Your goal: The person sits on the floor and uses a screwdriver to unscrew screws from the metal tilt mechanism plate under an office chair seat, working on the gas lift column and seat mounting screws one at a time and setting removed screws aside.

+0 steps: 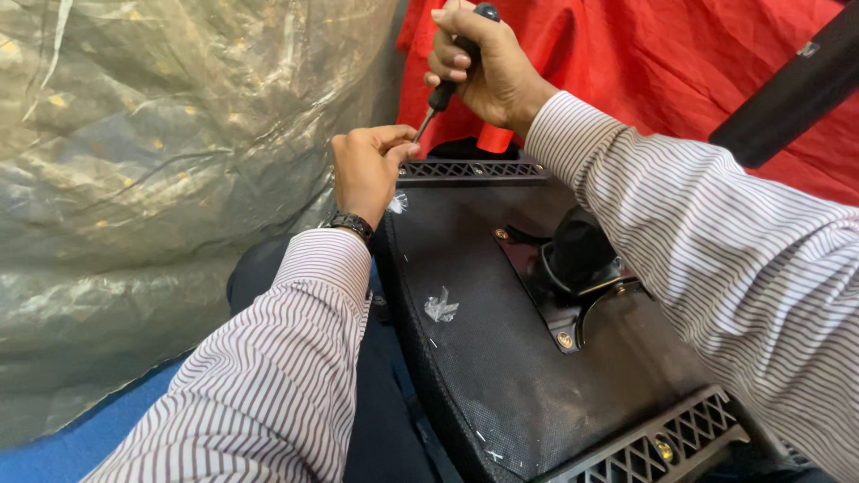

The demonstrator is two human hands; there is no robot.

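My right hand (488, 67) grips the black handle of a screwdriver (445, 89), held nearly upright with its thin shaft pointing down and left. My left hand (367, 170), with a dark wristwatch, pinches the shaft's tip at the far left corner of a black panel (483, 340) that rests on my lap. The panel has a vented grille (470, 169) along its far edge and a metal bracket (559, 286) with brass screws in its middle. Both sleeves are striped white and maroon.
A large crinkled clear plastic sheet (161, 179) fills the left side. Red cloth (644, 63) hangs behind. A black bar (792, 85) crosses the upper right. Small scraps of clear plastic (440, 307) lie on the panel. Blue floor (98, 429) shows lower left.
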